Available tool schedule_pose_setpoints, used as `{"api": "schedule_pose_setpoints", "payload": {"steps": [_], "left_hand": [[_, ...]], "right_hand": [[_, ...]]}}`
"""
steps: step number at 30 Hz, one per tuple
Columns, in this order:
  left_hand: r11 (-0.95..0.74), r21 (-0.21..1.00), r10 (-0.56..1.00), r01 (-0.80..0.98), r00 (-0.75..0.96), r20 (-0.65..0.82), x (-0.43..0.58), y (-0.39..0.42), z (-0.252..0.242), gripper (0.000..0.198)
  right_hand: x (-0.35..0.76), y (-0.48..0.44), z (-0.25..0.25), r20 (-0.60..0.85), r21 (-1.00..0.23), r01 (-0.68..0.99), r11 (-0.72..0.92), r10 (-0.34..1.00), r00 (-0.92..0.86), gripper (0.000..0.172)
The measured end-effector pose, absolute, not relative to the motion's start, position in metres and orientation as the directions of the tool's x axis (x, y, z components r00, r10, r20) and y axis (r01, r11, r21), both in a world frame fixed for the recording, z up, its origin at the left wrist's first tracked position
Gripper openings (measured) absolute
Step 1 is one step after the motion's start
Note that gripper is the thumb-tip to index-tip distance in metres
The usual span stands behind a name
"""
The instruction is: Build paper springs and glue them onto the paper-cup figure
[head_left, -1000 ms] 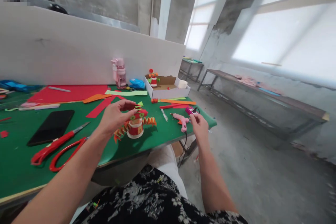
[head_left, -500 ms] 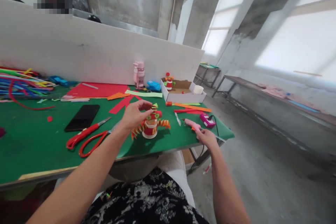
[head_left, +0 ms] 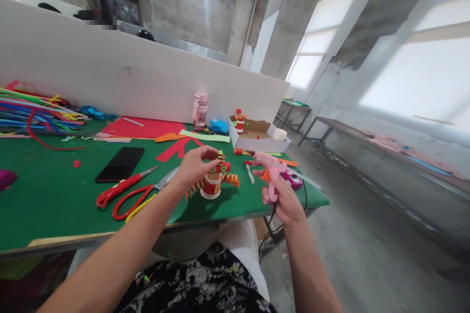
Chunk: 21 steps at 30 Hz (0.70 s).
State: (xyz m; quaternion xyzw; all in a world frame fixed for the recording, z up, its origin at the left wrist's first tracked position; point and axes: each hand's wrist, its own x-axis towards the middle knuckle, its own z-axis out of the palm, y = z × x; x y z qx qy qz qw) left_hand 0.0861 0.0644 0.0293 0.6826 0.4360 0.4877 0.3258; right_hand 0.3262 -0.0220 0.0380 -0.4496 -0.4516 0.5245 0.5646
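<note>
From my remote seat, I start at the far left: a bundle of coloured strips (head_left: 40, 115) lies on the green bench (head_left: 66, 205), then a phone (head_left: 120, 164) and red-handled scissors (head_left: 164, 180), apparently set aside to leave the near edge free for handwork. The left hand (head_left: 196, 168) has its grip narrow, pinching the green tip of the cup figure (head_left: 211, 187), which stands on the bench close to that edge; I take the pinch as steadying it. Behind, a pink bottle (head_left: 200, 110) stands upright (I can't tell whether anything is in it). Next, the open white box (head_left: 257, 144) holds a smaller figure (head_left: 240, 123) at its left end, a red scrap and a white roll (head_left: 279, 134) at its right end. The right hand (head_left: 288, 200) closes its grip around the handle of the pink glue gun (head_left: 273, 168), raised off the bench, its nozzle aimed left, which I judge safely clear of the fingers.
</note>
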Motion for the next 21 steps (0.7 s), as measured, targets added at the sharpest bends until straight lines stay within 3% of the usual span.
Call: {"api": "schedule_pose_setpoints", "payload": {"steps": [3, 9, 14, 21], "left_hand": [[-0.411, 0.867, 0.912, 0.281, 0.143, 0.386, 0.086, 0.065, 0.028, 0.028], [-0.441, 0.848, 0.897, 0.294, 0.136, 0.42, 0.087, 0.063, 0.026, 0.028], [-0.468, 0.828, 0.883, 0.308, 0.139, 0.448, 0.089, 0.062, 0.025, 0.028], [-0.475, 0.817, 0.879, 0.326, 0.14, 0.455, 0.087, 0.065, 0.024, 0.027]], "right_hand": [[0.318, -0.027, 0.059, 0.163, -0.981, 0.112, 0.16, 0.986, 0.021, 0.042], [0.312, -0.03, 0.079, 0.201, -0.824, 0.532, 0.196, 0.978, -0.049, 0.039], [0.303, -0.027, 0.081, 0.273, -0.695, 0.669, 0.265, 0.957, -0.096, 0.032], [0.296, -0.025, 0.078, 0.404, -0.579, 0.731, 0.361, 0.906, -0.127, 0.023]]}}
